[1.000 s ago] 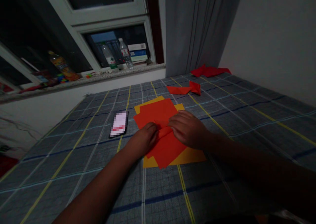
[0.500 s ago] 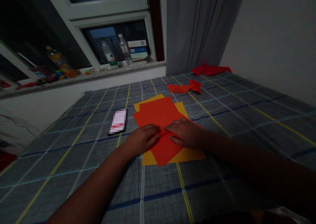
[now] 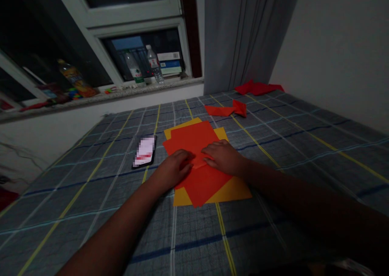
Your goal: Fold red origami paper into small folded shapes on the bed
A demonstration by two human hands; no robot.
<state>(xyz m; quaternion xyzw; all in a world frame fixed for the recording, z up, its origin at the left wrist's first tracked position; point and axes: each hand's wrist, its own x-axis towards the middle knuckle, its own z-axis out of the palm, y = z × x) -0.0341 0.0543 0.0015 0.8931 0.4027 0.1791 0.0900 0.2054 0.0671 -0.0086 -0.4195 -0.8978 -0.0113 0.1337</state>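
A sheet of red paper (image 3: 202, 187) lies on top of a stack of red and yellow sheets, with a faint raised crease across it between my hands. My left hand (image 3: 174, 170) grips its left side, fingers curled and thumb close below them. On the right part of that crease, my right hand (image 3: 225, 157) has its fingers bent over the paper and its thumb tucked beneath. The fingertips partly hide the paper's edges. Yellow paper (image 3: 234, 191) sticks out underneath, at the front right and at the back.
A phone (image 3: 145, 151) with a lit screen lies left of the papers on the checked bedcover (image 3: 100, 203). Folded red paper pieces (image 3: 225, 109) rest behind. Bottles (image 3: 154, 65) and books (image 3: 170, 65) stand on the windowsill (image 3: 118, 94); a grey curtain (image 3: 237, 37) hangs beside it.
My hands have drawn slightly apart along the crease, and more of the red paper shows between them. The raised fold there looks flatter.
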